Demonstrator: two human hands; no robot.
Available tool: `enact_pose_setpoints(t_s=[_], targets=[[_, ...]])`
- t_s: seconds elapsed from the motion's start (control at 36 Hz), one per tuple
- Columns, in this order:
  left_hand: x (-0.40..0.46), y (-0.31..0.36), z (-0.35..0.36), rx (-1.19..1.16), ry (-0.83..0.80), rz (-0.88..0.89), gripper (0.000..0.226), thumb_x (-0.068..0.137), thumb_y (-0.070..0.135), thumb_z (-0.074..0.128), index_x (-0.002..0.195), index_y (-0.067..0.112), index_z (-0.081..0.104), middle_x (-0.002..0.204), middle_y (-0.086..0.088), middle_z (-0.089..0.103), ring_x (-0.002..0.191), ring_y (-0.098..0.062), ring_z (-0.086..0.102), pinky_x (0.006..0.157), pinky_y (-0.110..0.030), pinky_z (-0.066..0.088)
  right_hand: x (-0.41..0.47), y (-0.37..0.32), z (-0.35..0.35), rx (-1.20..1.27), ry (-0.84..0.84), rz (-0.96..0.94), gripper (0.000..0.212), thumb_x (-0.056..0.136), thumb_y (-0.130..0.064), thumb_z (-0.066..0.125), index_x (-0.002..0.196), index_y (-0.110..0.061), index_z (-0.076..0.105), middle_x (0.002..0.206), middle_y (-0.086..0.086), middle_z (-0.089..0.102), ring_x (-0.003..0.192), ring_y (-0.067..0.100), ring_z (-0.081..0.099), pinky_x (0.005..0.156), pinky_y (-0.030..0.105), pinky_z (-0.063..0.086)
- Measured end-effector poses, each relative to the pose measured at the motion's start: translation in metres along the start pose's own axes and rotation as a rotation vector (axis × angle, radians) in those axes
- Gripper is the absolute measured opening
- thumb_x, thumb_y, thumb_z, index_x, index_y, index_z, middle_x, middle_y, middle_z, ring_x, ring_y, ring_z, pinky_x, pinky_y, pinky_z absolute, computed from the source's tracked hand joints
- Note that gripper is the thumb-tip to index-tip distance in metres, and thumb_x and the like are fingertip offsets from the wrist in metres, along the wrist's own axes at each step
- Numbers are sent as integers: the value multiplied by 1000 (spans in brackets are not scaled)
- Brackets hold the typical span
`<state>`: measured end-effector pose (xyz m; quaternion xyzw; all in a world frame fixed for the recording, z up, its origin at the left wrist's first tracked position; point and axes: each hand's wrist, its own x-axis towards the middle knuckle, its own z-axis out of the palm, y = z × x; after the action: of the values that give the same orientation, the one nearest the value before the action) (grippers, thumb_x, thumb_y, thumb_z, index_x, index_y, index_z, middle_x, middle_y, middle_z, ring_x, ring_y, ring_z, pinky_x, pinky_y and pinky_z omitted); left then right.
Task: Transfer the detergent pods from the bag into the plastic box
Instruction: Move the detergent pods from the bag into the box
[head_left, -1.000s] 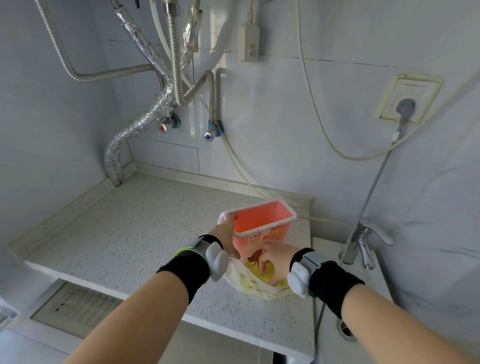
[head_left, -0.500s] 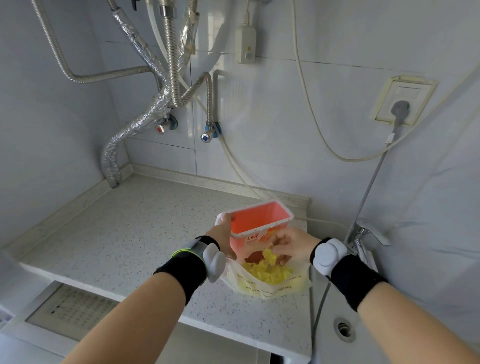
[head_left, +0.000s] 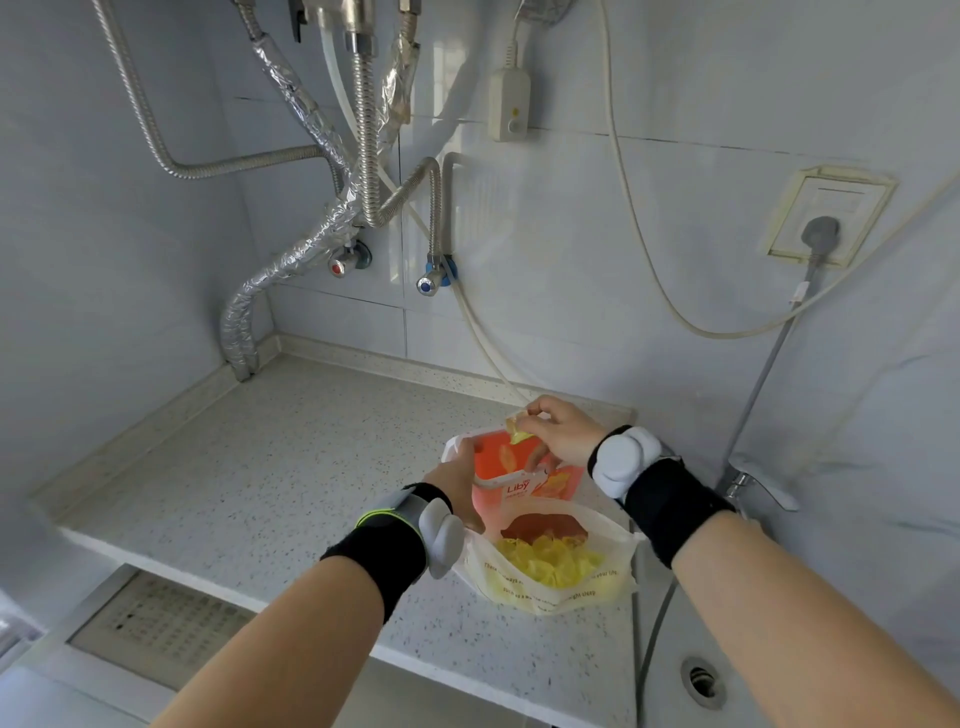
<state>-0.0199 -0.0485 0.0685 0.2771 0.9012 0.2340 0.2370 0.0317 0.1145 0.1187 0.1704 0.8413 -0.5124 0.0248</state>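
Nearest the viewer, an open white bag (head_left: 550, 577) is sitting on the counter (head_left: 260, 493) close to its front edge, holding a heap of yellow pods (head_left: 548, 558) too tangled to count. Just behind it and touching it, one pink box (head_left: 524, 475) is standing upright, with at least one pod (head_left: 506, 456) lying inside; more may be hidden behind its front wall. The left hand (head_left: 457, 480) is gripping the box's left corner, fingers curled over the rim, steadying it. The right hand (head_left: 558, 434) is hovering over the box's open top, thumb and fingertips pinching one yellow pod (head_left: 518, 430) above the far rim. So there are two hands, one bag, one box, and one pod in the air. Likely risks: the pod is hanging near the rim, so letting go there could be dropping it behind the box or onto the counter; squeezing too hard could be bursting its soft film; the bag is leaning by the edge beside a sink (head_left: 727, 670), so a nudge from the right wrist could be tipping pods out. Farther back, pipes and a cable are running down a tiled wall.
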Motion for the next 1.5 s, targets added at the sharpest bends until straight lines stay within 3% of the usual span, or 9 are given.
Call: enact_pose_setpoints(t_s=[0.25,0.39,0.5,0.58,0.72,0.83,0.94,1.25,1.5], targets=[[2,0,2,-122,12,-47,71,86,12,57,139,25,12,92,-8,58,55,-17,58,43,-21,43,3,20,-23,-325,233,12,24,85,-35,62,98,-16,68,99,-2,67,97,19,62,85,31,47],[4,1,3,-35,9,-21,97,72,8,77,143,15,13,117,-17,59,76,-23,57,66,-28,46,-13,20,-32,-145,256,-101,17,87,-22,63,93,-9,73,88,-7,65,86,7,59,72,14,40],[3,-1,4,-108,-9,-34,84,77,15,68,138,29,11,98,-7,58,65,-21,62,54,-28,47,-38,20,-28,-167,-65,-54,21,86,-26,64,82,-8,75,74,0,73,52,5,54,52,14,44],[3,-1,2,-115,-5,-43,82,78,15,67,138,30,12,98,-7,57,65,-22,63,53,-27,46,-45,33,-12,-286,-279,-4,13,84,-18,67,94,-11,73,89,7,73,64,7,59,63,19,48],[0,1,1,-157,-23,-44,81,78,18,62,138,34,10,104,-6,52,65,-20,62,51,-26,45,-44,53,14,-727,-383,-29,50,81,-18,70,129,-21,56,106,-17,56,89,-4,47,73,1,33],[1,-1,2,-144,-27,-36,85,75,17,66,137,38,10,103,-3,51,66,-20,62,57,-30,50,-35,73,23,-801,-401,-48,41,74,-18,74,113,-23,63,130,-8,53,110,9,49,97,27,41],[5,-3,3,-228,-21,-73,67,90,11,52,139,30,11,88,4,49,60,-19,59,47,-24,43,-38,71,25,-852,-370,-77,25,76,-9,69,101,-11,69,128,-7,48,111,17,50,85,25,40],[1,-1,1,-60,-32,-8,91,76,20,69,142,26,6,126,-12,47,77,-27,61,69,-36,51,-43,62,-2,-488,-166,-95,13,74,-8,73,83,-15,76,80,-5,70,70,3,59,72,19,48],[2,-1,1,-34,-10,-8,95,74,14,73,141,27,7,129,-13,47,76,-25,57,69,-35,50,-36,11,-33,-113,-91,-171,24,71,5,74,77,-18,71,73,-7,69,62,-5,64,65,10,51]])
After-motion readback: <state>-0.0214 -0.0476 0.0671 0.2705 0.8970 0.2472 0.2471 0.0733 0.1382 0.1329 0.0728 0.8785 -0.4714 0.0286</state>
